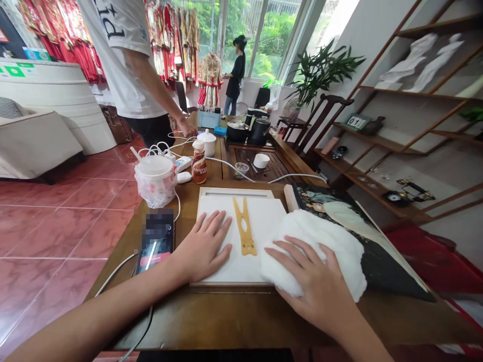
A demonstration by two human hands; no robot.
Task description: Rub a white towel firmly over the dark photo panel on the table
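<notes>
A flat yellow cut-out shape, with two long prongs and an animal face at its near end, lies on white sheets atop a shallow wooden frame or board. My left hand rests flat on the left part of the sheets, fingers spread, holding nothing. On the right, my right hand lies over a heap of white fluffy stuffing, fingers spread and touching its top and near side. The stuffing covers the right part of the sheets and part of a dark picture book or print.
Left of the sheets lie a phone and a plastic-wrapped tub. Behind stand a drink bottle, a lidded white cup, a small bowl and dark pots. Cables cross the table. A person stands at the left.
</notes>
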